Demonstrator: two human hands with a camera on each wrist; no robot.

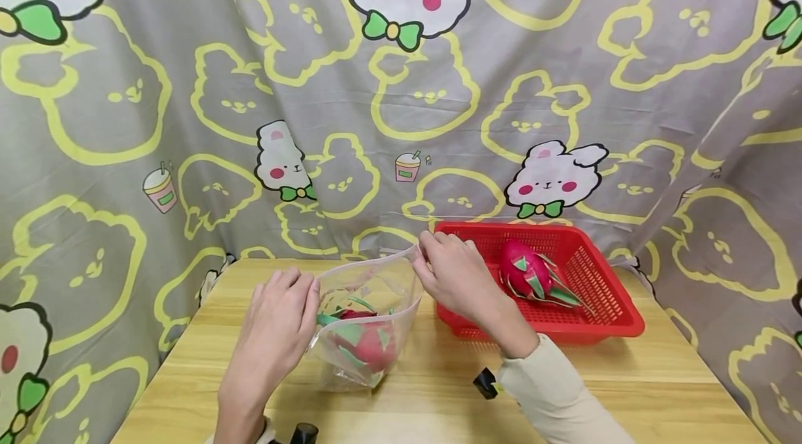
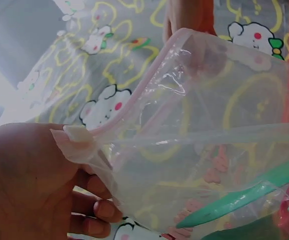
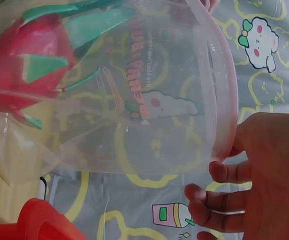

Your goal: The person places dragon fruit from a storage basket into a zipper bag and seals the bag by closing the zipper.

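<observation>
Fingers of the left hand [image 1: 276, 324] pinch one corner of a clear zip bag [image 1: 376, 284], close by its white slider [image 2: 78, 133], with the lower ones bent loosely beneath; those of the right hand [image 1: 460, 277] nip the opposite corner, the others bent and holding nothing. Between the two grips the mouth gapes; below it, nearly midway between the fingers, a dragon fruit [image 1: 372, 348] lies inside the bag, its green tips pointing up towards the opening — I cannot tell whether the bag's base bears on the table [image 1: 438, 395]. Just beyond the right fingers, on their right, stands a red basket [image 1: 617, 291] with a second dragon fruit [image 1: 523, 270] in it.

Both holds catch only the rim, so a slack pinch could probably let one corner slip; the mouth would then fold in and the fruit might roll towards the dropped side. Pulling the fingers further apart could narrow the gap or strain the thin film; the pointed scales may snag it. With the right forearm passing close by the basket — a careless swing could nudge it.
</observation>
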